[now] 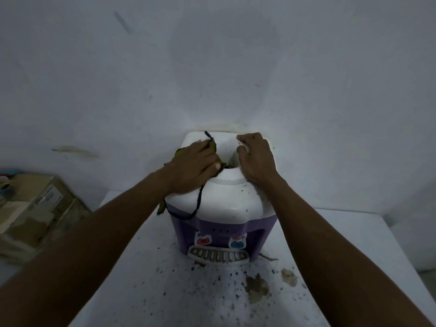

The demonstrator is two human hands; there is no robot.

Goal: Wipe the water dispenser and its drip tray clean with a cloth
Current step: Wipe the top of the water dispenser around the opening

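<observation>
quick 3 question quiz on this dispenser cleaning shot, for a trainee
1. True or false: the cloth lies under the left hand on the dispenser.
2. Where is the right hand? A) hanging free B) holding the rim of the top opening C) holding the cloth
3. Which of the hands touches the drip tray?

Key: 1 true; 2 B; 3 neither.

Wall (pixel 218 55): I see pale, scuffed plaster with a stain at left.
Tabletop (pixel 132 291): white, speckled with dark debris.
Cardboard boxes (pixel 35 208): far left.
Light: dim.
</observation>
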